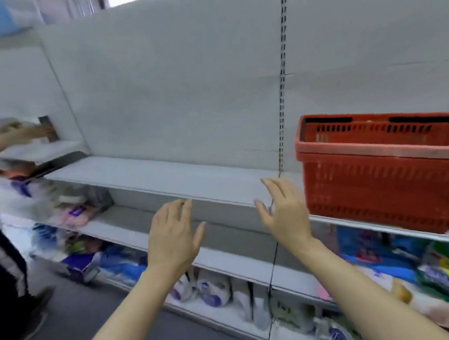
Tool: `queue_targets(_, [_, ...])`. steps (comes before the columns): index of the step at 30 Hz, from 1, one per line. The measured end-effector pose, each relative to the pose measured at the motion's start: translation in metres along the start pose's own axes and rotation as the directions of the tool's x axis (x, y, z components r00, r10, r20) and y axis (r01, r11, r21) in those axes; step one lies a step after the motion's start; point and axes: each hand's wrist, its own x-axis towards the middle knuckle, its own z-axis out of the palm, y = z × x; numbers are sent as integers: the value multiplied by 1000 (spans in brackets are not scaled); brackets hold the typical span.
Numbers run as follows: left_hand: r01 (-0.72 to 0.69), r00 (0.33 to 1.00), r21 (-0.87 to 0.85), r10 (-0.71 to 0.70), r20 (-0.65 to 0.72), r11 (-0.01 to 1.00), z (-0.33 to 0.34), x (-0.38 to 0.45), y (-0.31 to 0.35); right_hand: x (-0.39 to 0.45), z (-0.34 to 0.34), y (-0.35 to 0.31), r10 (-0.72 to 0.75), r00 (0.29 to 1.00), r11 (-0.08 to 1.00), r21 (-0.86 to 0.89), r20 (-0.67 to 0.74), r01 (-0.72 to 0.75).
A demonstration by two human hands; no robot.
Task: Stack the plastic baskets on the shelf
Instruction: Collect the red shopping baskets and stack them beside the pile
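Red plastic baskets [386,179] sit nested on the white shelf [165,179] at the right, black handles folded down on the rim. Two rims show, one in the other. My right hand [285,213] hovers with relaxed, spread fingers just left of the baskets, in front of the shelf edge, holding nothing. My left hand [173,237] is raised further left, fingers straight and empty, below the shelf's front edge.
Another person [4,265] stands at the far left, reaching an arm [11,138] onto a neighbouring shelf. Lower shelves [224,262] hold packaged goods and bags. A slotted upright [282,86] runs down the white back panel. Grey floor lies bottom left.
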Motion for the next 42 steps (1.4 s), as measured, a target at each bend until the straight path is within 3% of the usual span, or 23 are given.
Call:
queue_targets(5, [202, 970, 134, -217, 109, 970, 5, -87, -100, -36, 97, -88, -82, 984, 984, 170, 159, 54])
queue_targets(10, [441, 855, 280, -494, 160, 853, 11, -171, -177, -68, 185, -154, -212, 924, 943, 316, 318, 108])
queue_targets(14, [609, 687, 387, -704, 179, 692, 19, -250, -217, -108, 248, -196, -334, 825, 904, 402, 456, 144])
queue_targets(19, [737, 415, 466, -872, 260, 490, 28, -348, -249, -164, 312, -243, -428, 628, 892, 415, 650, 178])
queue_targets(26, [791, 145, 525, -930, 337, 313, 69, -461, -308, -236, 403, -313, -473, 482, 877, 449, 738, 174])
queue_targets(29, [797, 85, 535, -929, 359, 280, 103, -511, -338, -270, 450, -340, -475, 462, 876, 454, 749, 166])
queue_targets(35, [837, -127, 531, -897, 424, 132, 178, -609, -373, -347, 538, -371, -436, 420, 897, 421, 796, 133])
queue_targets(39, [874, -260, 487, -855, 449, -10, 237, -660, -377, -392, 591, -371, -438, 367, 898, 415, 821, 143])
queue_targets(40, [874, -256, 485, -868, 426, -20, 262, -678, -376, -411, 611, -369, -450, 356, 893, 421, 819, 159])
queue_targets(42, [886, -335, 436, -865, 373, -155, 310, -708, -375, -448, 651, -364, -467, 328, 884, 434, 821, 173])
